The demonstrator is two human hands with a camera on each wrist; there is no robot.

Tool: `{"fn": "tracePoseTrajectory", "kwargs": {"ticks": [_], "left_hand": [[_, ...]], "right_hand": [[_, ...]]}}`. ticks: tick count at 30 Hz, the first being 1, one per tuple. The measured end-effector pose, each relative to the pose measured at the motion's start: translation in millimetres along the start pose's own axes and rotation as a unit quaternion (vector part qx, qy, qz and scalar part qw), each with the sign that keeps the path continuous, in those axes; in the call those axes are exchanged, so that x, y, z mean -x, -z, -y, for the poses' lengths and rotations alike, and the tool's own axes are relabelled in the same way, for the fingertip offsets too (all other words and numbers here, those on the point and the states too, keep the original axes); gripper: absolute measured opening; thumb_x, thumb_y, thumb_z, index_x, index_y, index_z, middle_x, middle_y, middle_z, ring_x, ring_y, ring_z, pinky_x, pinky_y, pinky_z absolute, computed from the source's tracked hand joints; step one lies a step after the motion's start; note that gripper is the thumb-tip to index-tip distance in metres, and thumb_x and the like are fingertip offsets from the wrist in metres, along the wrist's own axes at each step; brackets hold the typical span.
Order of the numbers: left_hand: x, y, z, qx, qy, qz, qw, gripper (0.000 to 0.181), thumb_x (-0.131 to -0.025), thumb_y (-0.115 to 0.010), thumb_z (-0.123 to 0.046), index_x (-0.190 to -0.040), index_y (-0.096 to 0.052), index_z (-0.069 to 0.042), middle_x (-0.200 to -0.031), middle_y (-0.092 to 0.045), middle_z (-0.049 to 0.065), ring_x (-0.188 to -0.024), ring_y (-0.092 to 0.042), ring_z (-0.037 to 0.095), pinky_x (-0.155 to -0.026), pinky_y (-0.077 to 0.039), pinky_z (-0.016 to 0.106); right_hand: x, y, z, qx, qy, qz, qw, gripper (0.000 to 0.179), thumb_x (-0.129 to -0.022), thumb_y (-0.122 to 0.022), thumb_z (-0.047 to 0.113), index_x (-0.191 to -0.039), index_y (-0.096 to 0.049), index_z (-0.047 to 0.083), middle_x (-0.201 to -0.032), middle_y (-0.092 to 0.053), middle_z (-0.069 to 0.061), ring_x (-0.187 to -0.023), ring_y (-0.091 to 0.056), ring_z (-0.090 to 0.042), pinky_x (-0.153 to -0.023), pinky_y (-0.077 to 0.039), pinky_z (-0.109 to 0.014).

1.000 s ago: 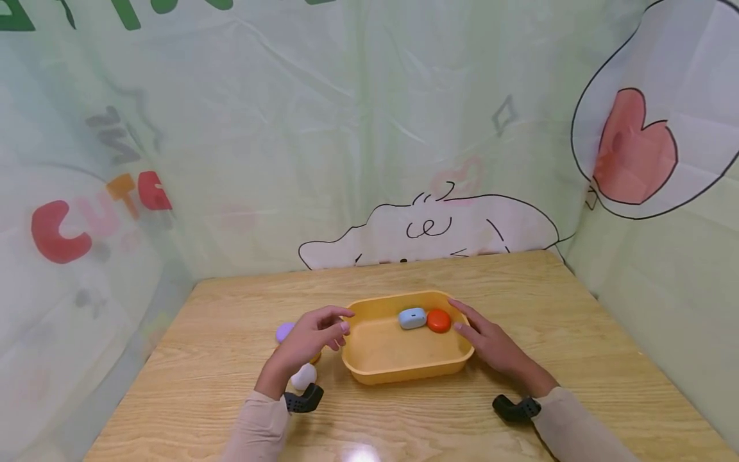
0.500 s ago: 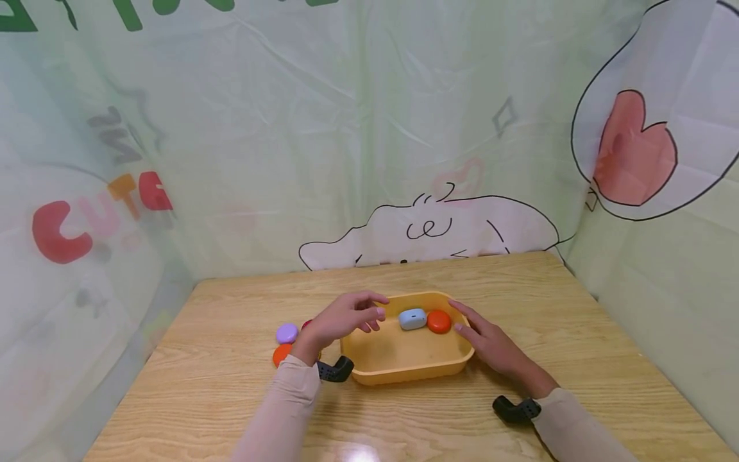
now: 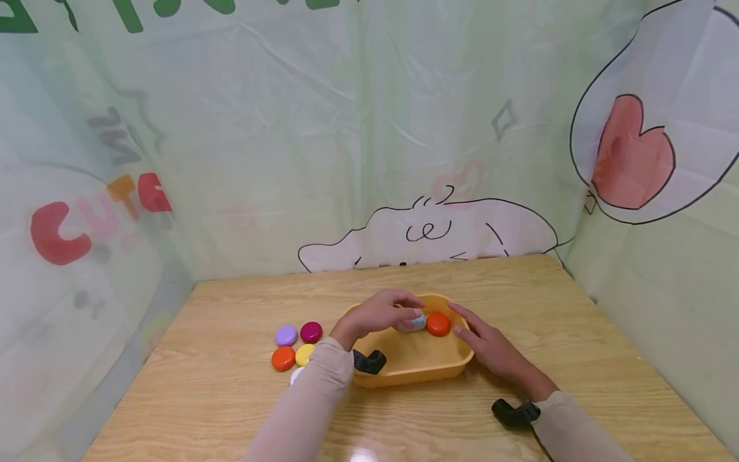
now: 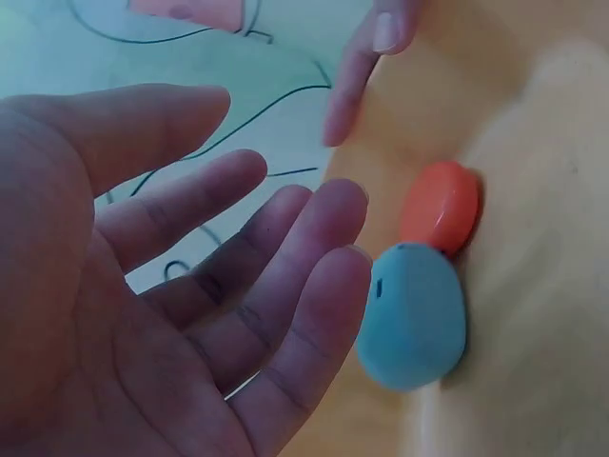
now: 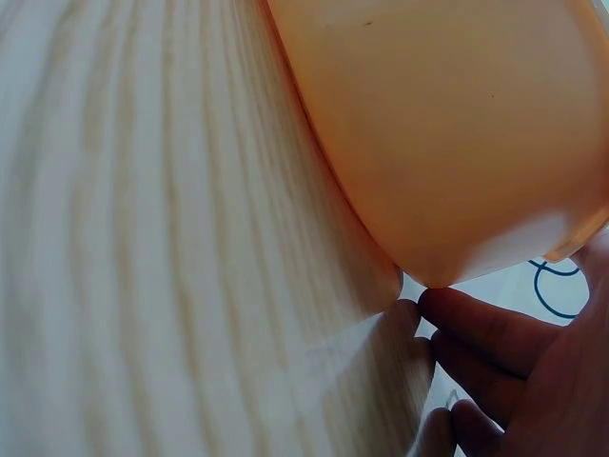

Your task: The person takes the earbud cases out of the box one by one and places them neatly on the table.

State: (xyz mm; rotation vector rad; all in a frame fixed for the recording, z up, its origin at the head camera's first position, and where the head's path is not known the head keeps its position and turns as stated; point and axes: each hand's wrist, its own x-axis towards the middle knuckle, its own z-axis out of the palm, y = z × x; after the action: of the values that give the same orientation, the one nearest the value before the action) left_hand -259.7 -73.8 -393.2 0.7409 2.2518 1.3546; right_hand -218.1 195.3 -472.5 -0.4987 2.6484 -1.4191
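In the head view, a yellow-orange tray point(image 3: 424, 354) stands on the table. Inside it lie a light-blue rounded case with a small slot, perhaps an earbud case point(image 4: 414, 319), and an orange-red round disc point(image 3: 438, 324), side by side and touching. Over the tray hovers my left hand point(image 3: 383, 314), its fingers loosely bent and spread; the left wrist view shows nothing in its grasp and the fingertips beside the blue case. My right hand point(image 3: 495, 350) holds the tray's right side, thumb and forefinger over the rim, with other fingers against the outer wall in the right wrist view.
Left of the tray, several round discs lie grouped on the wooden table point(image 3: 202, 398): purple point(image 3: 286, 335), dark magenta point(image 3: 311, 332), orange-red point(image 3: 283, 359), yellow point(image 3: 305, 355) and a white one point(image 3: 295, 375) partly behind the left sleeve. Printed curtains point(image 3: 288, 160) enclose the table's back and sides.
My left hand has moved right from beside the discs to above the tray, now partly covering the blue case. The discs on the left have come into view. My right hand stays at the tray.
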Motion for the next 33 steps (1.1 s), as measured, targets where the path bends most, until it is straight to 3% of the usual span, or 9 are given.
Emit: {"fn": "tracePoseTrajectory", "kwargs": {"ticks": [9, 18, 29, 33], "left_hand": [[-20.9, -12.6, -1.6, 0.001, 0.003, 0.05, 0.9988, 0.043, -0.1, -0.062, -0.034, -0.133, -0.063, -0.006, -0.117, -0.069, 0.01, -0.105, -0.066, 0.035, -0.091, -0.053, 0.047], [-30.9, -23.0, 8.3, 0.016, 0.021, 0.059, 0.9979, 0.04, -0.1, -0.063, -0.027, -0.131, -0.063, -0.002, -0.112, -0.069, 0.009, -0.101, -0.068, 0.027, -0.087, -0.055, 0.039], [-37.7, -34.1, 0.0, -0.074, 0.052, 0.076, 0.993, 0.035, -0.099, -0.063, -0.025, -0.128, -0.064, -0.005, -0.098, -0.069, 0.008, -0.084, -0.067, 0.021, -0.077, -0.054, 0.029], [-38.0, -36.0, -2.6, -0.087, 0.053, 0.073, 0.9921, 0.036, -0.099, -0.063, -0.024, -0.129, -0.064, -0.004, -0.095, -0.069, 0.005, -0.083, -0.066, 0.021, -0.075, -0.054, 0.027]], "right_hand": [[1.3, 0, 1, 0.007, 0.007, -0.006, 0.9999, 0.055, -0.108, -0.044, 0.036, -0.159, -0.027, 0.025, -0.161, -0.027, -0.02, -0.143, -0.031, -0.046, -0.109, -0.028, -0.064], [0.3, -2, -1, 0.009, 0.009, -0.004, 0.9999, 0.055, -0.108, -0.043, 0.035, -0.159, -0.027, 0.024, -0.161, -0.026, -0.02, -0.143, -0.03, -0.046, -0.109, -0.029, -0.063], [0.7, -2, -1, 0.009, 0.013, -0.007, 0.9999, 0.055, -0.108, -0.043, 0.035, -0.16, -0.027, 0.023, -0.161, -0.025, -0.02, -0.144, -0.029, -0.045, -0.11, -0.028, -0.062], [0.7, -2, -1, 0.01, 0.014, -0.006, 0.9998, 0.055, -0.108, -0.043, 0.036, -0.16, -0.026, 0.024, -0.162, -0.026, -0.019, -0.144, -0.029, -0.045, -0.109, -0.028, -0.062]]}}
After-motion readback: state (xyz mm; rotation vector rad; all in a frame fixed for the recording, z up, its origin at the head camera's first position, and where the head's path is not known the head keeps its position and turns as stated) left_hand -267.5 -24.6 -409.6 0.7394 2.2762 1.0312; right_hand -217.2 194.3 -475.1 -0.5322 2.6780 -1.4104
